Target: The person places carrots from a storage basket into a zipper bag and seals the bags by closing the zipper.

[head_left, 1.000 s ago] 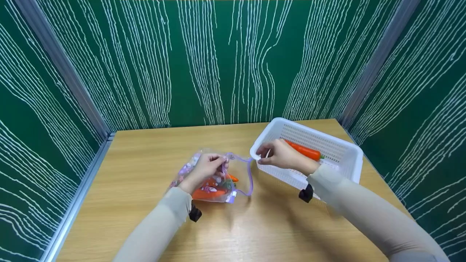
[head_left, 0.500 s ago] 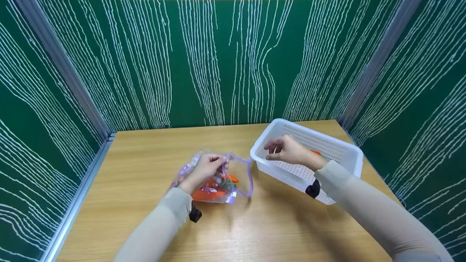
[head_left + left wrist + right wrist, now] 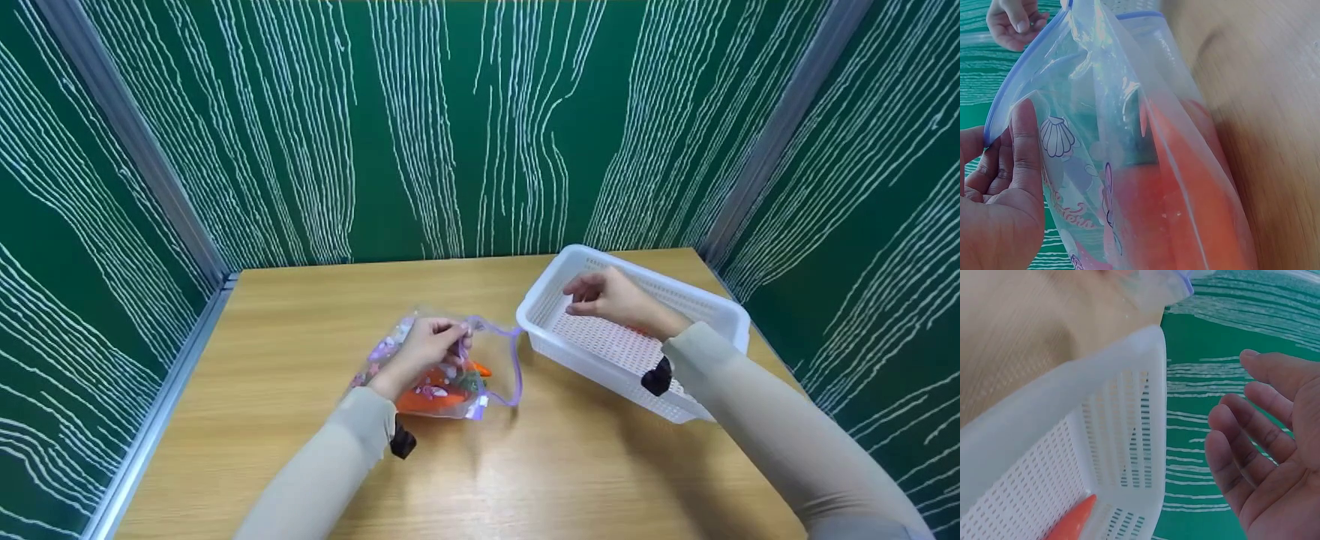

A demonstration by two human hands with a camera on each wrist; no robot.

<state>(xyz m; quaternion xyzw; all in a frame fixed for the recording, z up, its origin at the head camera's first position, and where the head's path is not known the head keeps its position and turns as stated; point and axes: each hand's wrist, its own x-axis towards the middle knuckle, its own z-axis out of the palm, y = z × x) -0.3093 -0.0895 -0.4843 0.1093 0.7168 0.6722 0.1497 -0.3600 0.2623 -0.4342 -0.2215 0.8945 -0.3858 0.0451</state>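
Pink script (image 3: 1075, 216) runs down the side of my clear bag (image 3: 1100, 146), too skewed for me to read surely; above it a seashell (image 3: 1057, 136) is drawn. I count one bag, lying left of the frame's centre, and one white basket (image 3: 577, 365) at centre right. In the basket I see one orange piece (image 3: 1072, 520), mostly hidden; how many orange and green things the bag holds I can't tell. My left hand (image 3: 424, 349) pinches the bag's purple edge. My right hand (image 3: 611, 296) is released, fingers loosely bent, above the basket. Each wrist carries one black device. Below is a pale wood-grain table (image 3: 300, 300); green walls (image 3: 409, 217) with wavy white lines rise across the top, between two grey posts (image 3: 124, 112).
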